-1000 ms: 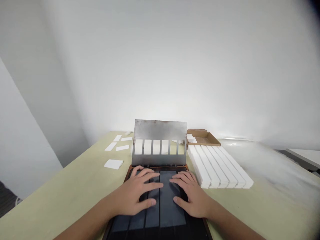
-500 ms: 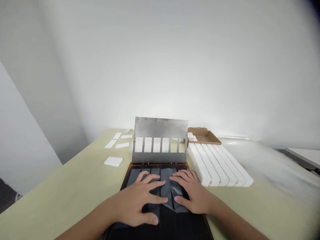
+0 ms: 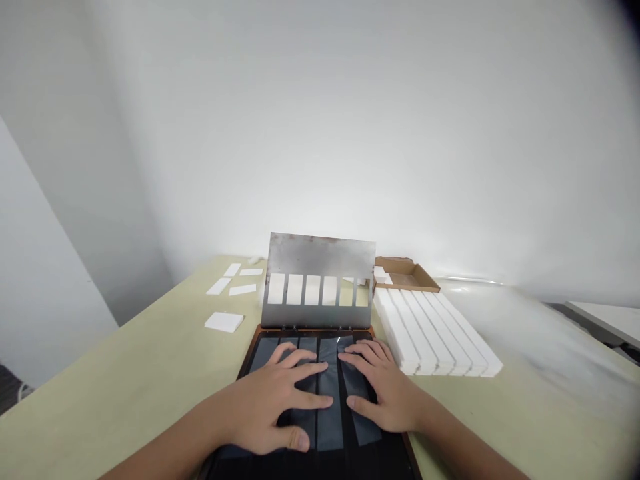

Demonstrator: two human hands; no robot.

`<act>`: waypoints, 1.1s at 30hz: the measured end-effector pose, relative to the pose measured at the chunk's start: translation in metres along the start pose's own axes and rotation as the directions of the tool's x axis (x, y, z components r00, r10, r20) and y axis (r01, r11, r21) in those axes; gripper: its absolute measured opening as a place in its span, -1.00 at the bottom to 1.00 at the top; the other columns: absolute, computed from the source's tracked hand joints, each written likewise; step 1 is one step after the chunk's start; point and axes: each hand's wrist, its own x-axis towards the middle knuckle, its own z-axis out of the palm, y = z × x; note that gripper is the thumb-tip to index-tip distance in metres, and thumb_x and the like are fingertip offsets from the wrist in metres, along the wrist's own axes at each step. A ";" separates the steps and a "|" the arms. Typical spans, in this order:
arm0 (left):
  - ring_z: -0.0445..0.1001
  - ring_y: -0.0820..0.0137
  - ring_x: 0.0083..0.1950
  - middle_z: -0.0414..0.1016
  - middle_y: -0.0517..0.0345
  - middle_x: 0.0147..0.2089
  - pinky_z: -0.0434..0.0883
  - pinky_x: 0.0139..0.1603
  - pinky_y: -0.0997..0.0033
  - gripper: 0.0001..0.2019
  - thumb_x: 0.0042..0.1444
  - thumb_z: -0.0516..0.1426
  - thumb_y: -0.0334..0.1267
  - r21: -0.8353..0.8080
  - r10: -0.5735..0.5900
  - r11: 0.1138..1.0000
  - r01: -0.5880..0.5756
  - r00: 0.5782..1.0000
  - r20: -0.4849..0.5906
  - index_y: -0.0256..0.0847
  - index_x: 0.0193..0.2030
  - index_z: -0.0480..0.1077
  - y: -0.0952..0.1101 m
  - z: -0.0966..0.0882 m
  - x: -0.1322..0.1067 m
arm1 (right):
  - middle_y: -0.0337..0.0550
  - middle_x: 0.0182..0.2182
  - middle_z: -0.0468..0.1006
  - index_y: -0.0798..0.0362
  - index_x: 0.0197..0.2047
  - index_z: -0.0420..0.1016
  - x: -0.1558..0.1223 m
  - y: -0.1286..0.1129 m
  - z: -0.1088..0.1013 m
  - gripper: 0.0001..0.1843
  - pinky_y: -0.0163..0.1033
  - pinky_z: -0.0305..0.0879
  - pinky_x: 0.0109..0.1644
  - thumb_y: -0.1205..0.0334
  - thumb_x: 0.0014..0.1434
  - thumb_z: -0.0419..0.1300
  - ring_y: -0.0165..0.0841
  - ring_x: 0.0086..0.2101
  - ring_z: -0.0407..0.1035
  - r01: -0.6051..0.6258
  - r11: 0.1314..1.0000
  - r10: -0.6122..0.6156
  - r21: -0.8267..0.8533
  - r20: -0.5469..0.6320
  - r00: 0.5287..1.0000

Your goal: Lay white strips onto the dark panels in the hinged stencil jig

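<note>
A black flat board (image 3: 395, 460) with a brown edge lies in front of me, with several dark translucent strips side by side on it. At its back edge a hinged metal plate (image 3: 323, 253) with rectangular cut-outs stands upright. My left hand (image 3: 273, 403) is spread over the left strips, its fingertips reaching a middle strip (image 3: 330, 430). My right hand (image 3: 385, 387) rests with fingers stretched and thumb apart on the rightmost strip (image 3: 367, 432), which lies at a slant. Parts of the strips are hidden under both hands.
White rectangular cards (image 3: 224, 322) lie on the pale green table (image 3: 150, 380) at the left. On the right are rows of white blocks (image 3: 440, 333), with an open cardboard box (image 3: 407, 275) behind them holding white pieces. A pale wall (image 3: 320, 133) rises behind the table.
The middle strip, creased before, now lies flatter and straighter. The rightmost strip has also flattened, and its near end lies further towards me. Both hands have hardly moved.
</note>
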 end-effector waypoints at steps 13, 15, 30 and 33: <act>0.34 -0.14 0.42 0.35 0.08 0.49 0.20 0.41 -0.22 -0.25 0.35 0.21 0.20 -0.028 0.020 0.999 -0.021 0.999 -0.036 0.30 0.59 0.04 0.004 -0.006 0.002 | 0.01 0.22 0.41 -0.09 0.38 0.39 0.003 -0.001 0.007 -0.47 0.18 0.10 0.43 -0.12 0.48 0.09 -0.04 0.28 0.17 -0.046 0.999 0.046 0.011 -0.093 0.995; 0.36 -0.13 0.40 0.39 0.09 0.46 0.19 0.41 -0.21 -0.28 0.35 0.22 0.19 -0.039 0.024 0.999 -0.026 0.999 -0.044 0.29 0.56 0.10 0.005 -0.006 0.002 | 0.03 0.24 0.40 -0.08 0.36 0.43 0.004 0.000 0.008 -0.49 0.20 0.11 0.42 -0.10 0.51 0.05 -0.03 0.29 0.17 -0.079 0.997 0.079 0.001 -0.111 0.991; 0.28 -0.05 0.47 0.48 0.19 0.39 0.09 0.48 -0.21 -0.46 0.44 0.17 0.05 -0.118 0.062 0.992 -0.055 0.996 0.056 0.25 0.50 0.23 0.016 -0.009 0.005 | -0.09 0.43 0.26 -0.26 0.41 0.40 0.003 0.003 0.010 -0.49 0.33 -0.02 0.48 -0.15 0.54 -0.05 0.02 0.43 -0.02 -0.106 0.994 0.102 -0.039 -0.096 0.990; 0.20 -0.04 0.52 0.33 0.23 0.51 0.06 0.49 -0.18 -0.44 0.47 0.11 0.08 -0.064 0.042 0.997 -0.038 0.997 0.059 0.25 0.54 0.15 0.015 -0.002 0.006 | -0.16 0.44 0.24 -0.34 0.33 0.50 0.003 0.002 0.007 -0.56 0.36 -0.06 0.49 -0.12 0.54 -0.02 0.04 0.45 -0.07 -0.072 0.997 0.069 -0.038 -0.077 0.995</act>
